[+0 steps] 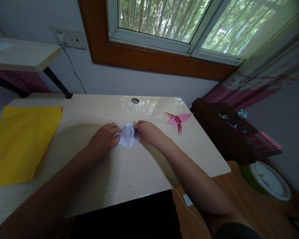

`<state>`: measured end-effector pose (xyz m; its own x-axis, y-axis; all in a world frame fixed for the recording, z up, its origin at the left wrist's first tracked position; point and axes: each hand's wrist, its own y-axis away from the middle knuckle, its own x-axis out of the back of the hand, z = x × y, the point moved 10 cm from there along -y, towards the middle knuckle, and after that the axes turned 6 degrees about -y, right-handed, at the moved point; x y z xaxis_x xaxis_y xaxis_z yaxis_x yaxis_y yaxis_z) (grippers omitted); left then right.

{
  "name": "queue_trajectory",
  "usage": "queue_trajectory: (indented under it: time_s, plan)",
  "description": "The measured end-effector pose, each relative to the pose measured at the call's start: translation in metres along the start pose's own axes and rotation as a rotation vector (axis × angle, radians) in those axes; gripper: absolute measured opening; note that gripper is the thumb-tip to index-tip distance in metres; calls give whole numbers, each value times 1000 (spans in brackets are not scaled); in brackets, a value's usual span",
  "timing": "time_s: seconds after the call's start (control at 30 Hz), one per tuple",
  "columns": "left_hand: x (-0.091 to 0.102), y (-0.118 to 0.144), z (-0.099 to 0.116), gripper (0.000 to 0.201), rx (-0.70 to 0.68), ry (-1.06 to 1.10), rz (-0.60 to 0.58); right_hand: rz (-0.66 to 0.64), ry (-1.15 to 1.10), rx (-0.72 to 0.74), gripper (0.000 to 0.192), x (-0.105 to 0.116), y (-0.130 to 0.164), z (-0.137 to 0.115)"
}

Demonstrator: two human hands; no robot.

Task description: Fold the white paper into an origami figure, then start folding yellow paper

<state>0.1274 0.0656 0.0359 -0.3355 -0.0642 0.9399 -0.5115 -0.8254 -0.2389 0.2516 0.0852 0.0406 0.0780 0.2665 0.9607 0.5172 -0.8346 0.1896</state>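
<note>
A small folded white paper lies at the middle of the desk, its centre raised and opened into a pocket with a dark slit. My left hand pinches its left edge between thumb and fingers. On the opposite side, my right hand grips the right edge, its fingertips partly hidden behind the knuckles. To the right of my right hand rests a pink origami crane, touched by neither hand.
A large yellow sheet covers the left of the pale wooden desk. A raised shelf stands at the back left. A round cable hole sits near the wall. Beyond the right edge are a dark cabinet and a white-topped bin.
</note>
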Motion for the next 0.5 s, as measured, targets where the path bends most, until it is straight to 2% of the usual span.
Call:
queue_trajectory:
  time_s: [0.1, 0.13, 0.23, 0.5]
  plan:
    - [-3, 1, -1, 22, -19, -47, -98, -62, 51, -7, 22, 6, -11, -2]
    - [-3, 1, -1, 22, -18, -51, -125, -128, 94, 23, 23, 3, -15, -6]
    - [-2, 1, -4, 22, 4, -46, -164, -214, 170, 74, 24, -1, -24, -14]
    - [5, 2, -9, 17, 100, -105, -85, -86, 104, 176, 13, 5, -17, -17]
